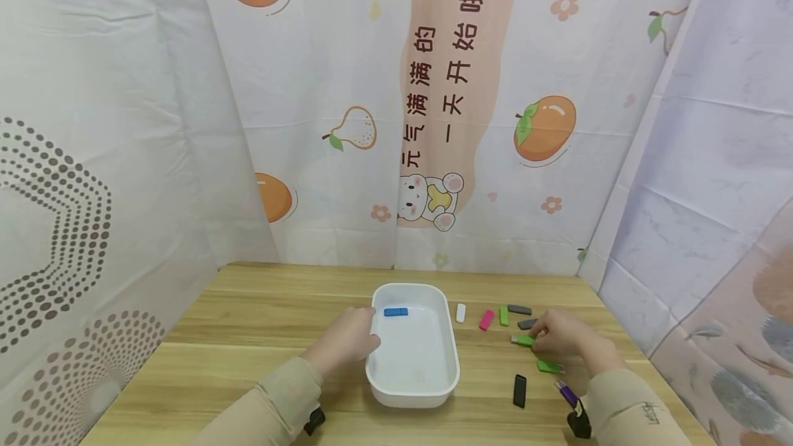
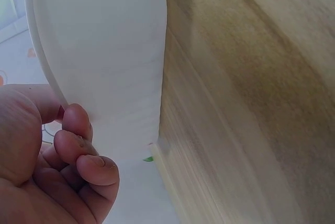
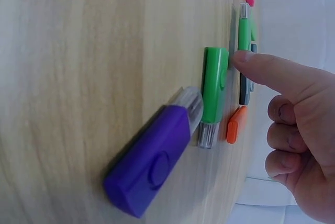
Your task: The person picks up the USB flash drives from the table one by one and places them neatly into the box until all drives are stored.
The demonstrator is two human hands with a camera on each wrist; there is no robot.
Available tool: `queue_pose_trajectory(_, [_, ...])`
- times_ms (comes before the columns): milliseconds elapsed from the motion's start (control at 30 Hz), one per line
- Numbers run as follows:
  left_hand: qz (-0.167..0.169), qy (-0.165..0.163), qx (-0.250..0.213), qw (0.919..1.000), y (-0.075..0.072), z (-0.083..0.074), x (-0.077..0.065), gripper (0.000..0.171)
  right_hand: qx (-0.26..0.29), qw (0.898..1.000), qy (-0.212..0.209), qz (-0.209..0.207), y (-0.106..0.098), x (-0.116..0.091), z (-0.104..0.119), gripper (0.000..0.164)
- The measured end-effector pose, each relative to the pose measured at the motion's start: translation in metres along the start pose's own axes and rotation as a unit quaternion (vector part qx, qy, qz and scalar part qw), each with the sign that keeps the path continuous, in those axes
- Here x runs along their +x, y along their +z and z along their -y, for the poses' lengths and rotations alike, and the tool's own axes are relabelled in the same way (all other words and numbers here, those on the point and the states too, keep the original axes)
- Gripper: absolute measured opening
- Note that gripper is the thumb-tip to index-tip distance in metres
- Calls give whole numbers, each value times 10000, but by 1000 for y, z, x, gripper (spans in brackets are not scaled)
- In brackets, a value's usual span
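Note:
My left hand (image 1: 354,334) grips the left rim of a white plastic tub (image 1: 416,391), fingers curled at its edge in the left wrist view. A blue USB flash drive (image 1: 396,312) lies inside the tub. My right hand (image 1: 562,336) has its fingertips on the end of a green USB flash drive (image 1: 522,341), its clear-capped end pointing left; the other fingers are curled in the right wrist view. Close by lie another green drive (image 3: 213,85), a purple drive (image 3: 152,161) and an orange drive (image 3: 236,124), the orange one hidden in the head view.
Right of the tub lie a white drive (image 1: 460,313), a pink drive (image 1: 487,320), a further green drive (image 1: 504,316), grey drives (image 1: 519,310) and a black drive (image 1: 520,391). Printed curtains (image 1: 347,226) stand behind the wooden table (image 1: 260,308) and at both sides.

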State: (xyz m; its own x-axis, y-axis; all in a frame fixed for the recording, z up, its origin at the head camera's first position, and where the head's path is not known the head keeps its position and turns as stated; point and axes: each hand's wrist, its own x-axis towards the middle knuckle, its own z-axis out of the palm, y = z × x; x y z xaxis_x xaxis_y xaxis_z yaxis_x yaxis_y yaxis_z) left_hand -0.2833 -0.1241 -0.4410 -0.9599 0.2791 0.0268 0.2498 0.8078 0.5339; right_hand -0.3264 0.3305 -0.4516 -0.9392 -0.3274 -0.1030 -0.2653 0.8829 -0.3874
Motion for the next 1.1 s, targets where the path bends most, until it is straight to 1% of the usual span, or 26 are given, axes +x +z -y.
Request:
queue_pose_trajectory(167, [-32,40,34,10000,1,1,0,52,-20,9999,103,-27,-2,-1,6,21])
queue_pose_trajectory(300, [-20,7,-23,10000,1,1,0,52,-68,9999,86,-69,-3,-3,12,22])
queue_pose_trajectory(467, [-25,-10,-102,9999,2,1,0,52,-66,10000,-57,-49,-5,0,14,24])
queue_pose_trajectory(567, [-20,-62,-151,9999,1,1,-1,54,-122,9997,-154,-126,-7,2,13,22])
queue_pose_trajectory(633, [-7,-80,-151,9999,2,1,-1,54,-174,9992,-301,-178,-8,3,13,22])
queue_pose_trajectory(700, [-9,-62,-133,9999,2,1,-1,54,-77,9994,-308,-167,-9,4,13,21])
queue_pose_trajectory(800, [2,-50,-109,9999,2,1,0,54,223,9992,-314,-79,-10,4,15,21])
queue_pose_trajectory(867, [13,-63,-139,9999,2,1,0,55,377,9991,-204,-47,-11,5,16,20])
queue_pose_trajectory(1100, [26,-102,-224,9997,2,1,1,55,-82,9988,-450,-176,-19,11,23,17])
